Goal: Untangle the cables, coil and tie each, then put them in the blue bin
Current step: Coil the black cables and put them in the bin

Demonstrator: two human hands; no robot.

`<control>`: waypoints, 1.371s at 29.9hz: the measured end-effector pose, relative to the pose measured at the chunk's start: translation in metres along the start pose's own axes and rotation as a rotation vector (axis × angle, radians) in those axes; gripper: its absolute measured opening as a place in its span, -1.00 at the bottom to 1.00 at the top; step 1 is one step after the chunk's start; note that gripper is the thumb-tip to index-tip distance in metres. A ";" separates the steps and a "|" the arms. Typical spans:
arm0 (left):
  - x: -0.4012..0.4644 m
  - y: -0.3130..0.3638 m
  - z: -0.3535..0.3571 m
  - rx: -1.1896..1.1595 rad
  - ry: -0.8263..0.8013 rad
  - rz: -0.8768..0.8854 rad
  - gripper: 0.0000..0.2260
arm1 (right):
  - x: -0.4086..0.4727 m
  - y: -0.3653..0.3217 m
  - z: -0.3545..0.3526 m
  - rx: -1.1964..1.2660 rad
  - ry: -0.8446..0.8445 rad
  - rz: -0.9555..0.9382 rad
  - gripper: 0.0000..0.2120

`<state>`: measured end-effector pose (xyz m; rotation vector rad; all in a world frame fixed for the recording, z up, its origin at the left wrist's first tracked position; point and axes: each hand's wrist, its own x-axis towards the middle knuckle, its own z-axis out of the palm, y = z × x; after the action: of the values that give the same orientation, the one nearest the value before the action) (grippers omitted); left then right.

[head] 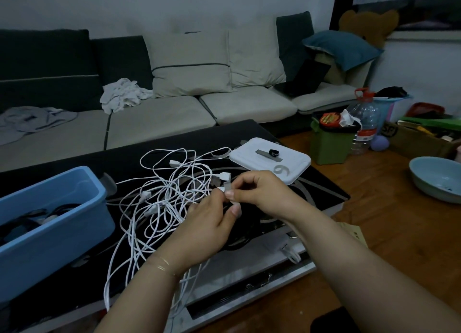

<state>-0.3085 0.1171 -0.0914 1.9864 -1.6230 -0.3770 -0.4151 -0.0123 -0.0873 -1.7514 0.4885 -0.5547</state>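
Tying step, probably: left hand (pixel 212 220) and right hand (pixel 259 195) both pinching small grey tie (pixel 228 186) over table (pixel 311 195). White cables (pixel 162 195) tangled beside bin (pixel 50 208). Next: free one cable, coil, wrap.

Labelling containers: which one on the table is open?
The blue bin, left of the white cables, is open-topped. The flat white box at the right has its lid on.
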 end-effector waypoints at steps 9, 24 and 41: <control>0.001 0.002 0.009 -0.023 0.071 -0.033 -0.85 | 0.004 0.005 -0.001 -0.129 0.025 0.016 -0.86; 0.004 -0.006 0.011 0.007 0.106 0.056 -0.21 | 0.004 0.005 0.006 -0.217 0.047 0.007 -0.94; 0.008 -0.015 0.014 0.114 0.124 0.102 -0.14 | 0.006 0.009 0.007 -0.476 0.081 -0.025 -0.82</control>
<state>-0.3012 0.1078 -0.1101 1.9576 -1.6915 -0.1225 -0.4068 -0.0126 -0.0965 -2.1948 0.6991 -0.5590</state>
